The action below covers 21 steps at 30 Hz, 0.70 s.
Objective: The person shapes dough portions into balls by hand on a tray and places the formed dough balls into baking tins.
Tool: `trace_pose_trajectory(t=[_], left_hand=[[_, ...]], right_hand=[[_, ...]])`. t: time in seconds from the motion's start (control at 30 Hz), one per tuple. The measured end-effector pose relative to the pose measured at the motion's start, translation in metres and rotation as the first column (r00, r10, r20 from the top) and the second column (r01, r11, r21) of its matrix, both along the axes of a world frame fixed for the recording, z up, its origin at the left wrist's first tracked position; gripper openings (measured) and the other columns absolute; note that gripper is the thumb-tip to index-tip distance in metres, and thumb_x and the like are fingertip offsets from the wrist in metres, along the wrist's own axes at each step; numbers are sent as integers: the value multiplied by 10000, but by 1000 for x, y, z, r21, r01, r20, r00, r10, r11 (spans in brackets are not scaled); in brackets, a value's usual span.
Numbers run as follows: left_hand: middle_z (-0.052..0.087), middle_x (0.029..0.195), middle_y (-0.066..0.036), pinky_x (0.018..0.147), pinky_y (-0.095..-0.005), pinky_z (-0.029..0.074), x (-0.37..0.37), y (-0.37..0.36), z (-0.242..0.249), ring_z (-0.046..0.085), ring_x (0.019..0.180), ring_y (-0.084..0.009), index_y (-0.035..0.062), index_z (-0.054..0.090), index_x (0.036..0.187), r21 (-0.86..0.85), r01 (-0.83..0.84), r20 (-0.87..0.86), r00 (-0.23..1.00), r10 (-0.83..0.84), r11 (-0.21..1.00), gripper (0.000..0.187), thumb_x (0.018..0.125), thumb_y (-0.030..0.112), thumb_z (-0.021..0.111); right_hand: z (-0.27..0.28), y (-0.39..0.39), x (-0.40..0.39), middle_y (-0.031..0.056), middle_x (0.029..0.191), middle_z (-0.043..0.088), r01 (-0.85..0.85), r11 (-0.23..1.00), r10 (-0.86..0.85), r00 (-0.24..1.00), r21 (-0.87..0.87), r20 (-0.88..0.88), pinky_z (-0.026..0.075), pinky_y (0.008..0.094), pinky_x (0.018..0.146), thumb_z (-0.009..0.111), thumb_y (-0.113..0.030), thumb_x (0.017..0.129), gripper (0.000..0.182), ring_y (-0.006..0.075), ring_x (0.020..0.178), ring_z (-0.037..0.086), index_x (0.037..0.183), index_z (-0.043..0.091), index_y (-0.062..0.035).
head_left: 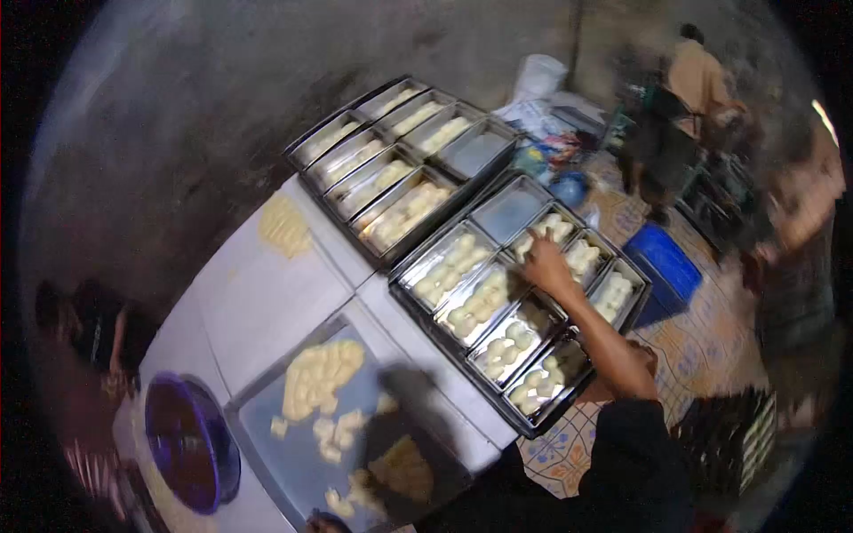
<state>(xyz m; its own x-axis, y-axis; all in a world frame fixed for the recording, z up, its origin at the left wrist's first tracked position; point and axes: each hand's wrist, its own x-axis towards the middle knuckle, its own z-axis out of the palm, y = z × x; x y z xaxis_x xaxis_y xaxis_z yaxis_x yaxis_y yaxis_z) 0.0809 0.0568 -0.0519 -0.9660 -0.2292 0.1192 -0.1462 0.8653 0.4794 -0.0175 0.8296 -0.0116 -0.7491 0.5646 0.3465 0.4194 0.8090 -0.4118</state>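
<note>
My right hand reaches over the nearer rack of loaf pans, its fingers bent down onto a dough ball in one of the upper pans. Pale dough balls sit in rows in the pans around it, and one blue-grey pan at the rack's upper corner holds none. Only a sliver of my left hand shows at the bottom edge, by the grey tray; its fingers are hidden. On that tray lie a large slab of dough and several cut pieces, partly in shadow.
A second rack of filled loaf pans stands behind. The white tiled table carries a purple-rimmed basin at left. A blue crate is on the patterned floor beyond. Another person is at the back right, another at the left.
</note>
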Motion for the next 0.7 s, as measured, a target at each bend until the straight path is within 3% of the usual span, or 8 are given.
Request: trace_pose_trajectory(t=[0.03,0.1,0.2,0.33,0.47,0.57,0.63,0.7], left_hand=[[635,831,-90,680,-328,498,-6,-28,-52,614,741,-219,-16,601,1007,-164,-114,-299,952,61,980,171,896,106,560],[672,759,-170,656,-366,491,-7,16,-6,614,658,-274,-100,638,880,221,-2,-303,950,71,975,230,863,121,574],[642,720,-187,591,-343,464,-8,42,31,589,617,-219,-47,647,909,86,-126,-244,959,144,988,174,873,97,558],[624,654,-180,525,-369,449,-10,32,30,590,543,-278,-9,659,909,239,-148,-182,964,194,960,170,861,104,540],[676,818,-159,653,-415,493,2,-3,-2,655,746,-322,22,667,899,-442,0,-191,977,-94,897,165,868,138,554],[679,913,-135,783,-410,476,7,-6,-18,647,878,-301,39,664,927,-273,-38,-52,998,25,961,147,870,139,573],[676,926,-143,818,-386,465,5,-11,-35,643,901,-297,31,659,956,611,-32,-123,983,135,791,143,870,115,582],[677,941,-109,815,-312,489,10,-6,44,637,863,-196,-18,634,1015,598,145,-223,975,-10,789,143,891,19,572]], right_hand=[[56,-48,8,270,1117,614,-78,968,43,988,-240,-146,511,436,810,575,-43,803,455,385,915,641,1255,540,-5],[105,-124,20,187,1041,663,-333,841,270,941,-427,-203,512,327,712,625,-103,844,347,230,875,655,1172,599,7],[106,-227,37,144,814,613,-603,582,603,770,-545,-207,487,346,679,599,-41,841,218,266,754,615,1051,649,-13],[90,-340,49,178,1088,584,-789,293,912,401,-541,-91,490,392,893,574,6,844,298,343,1015,586,1138,621,-14],[49,-441,47,175,1247,533,-893,151,983,183,-423,-34,450,400,977,590,11,808,416,349,1156,510,1223,573,-16],[24,-493,39,168,1310,488,-971,155,978,125,-181,167,445,406,986,608,8,768,481,352,1188,480,1245,554,-25],[-9,-510,32,180,1294,498,-974,140,962,90,-180,259,450,404,975,623,-5,761,472,350,1165,495,1229,564,-29],[-42,-511,28,181,1213,536,-423,171,898,439,-890,-36,489,379,907,714,-61,735,372,344,1110,530,1102,660,-35]])
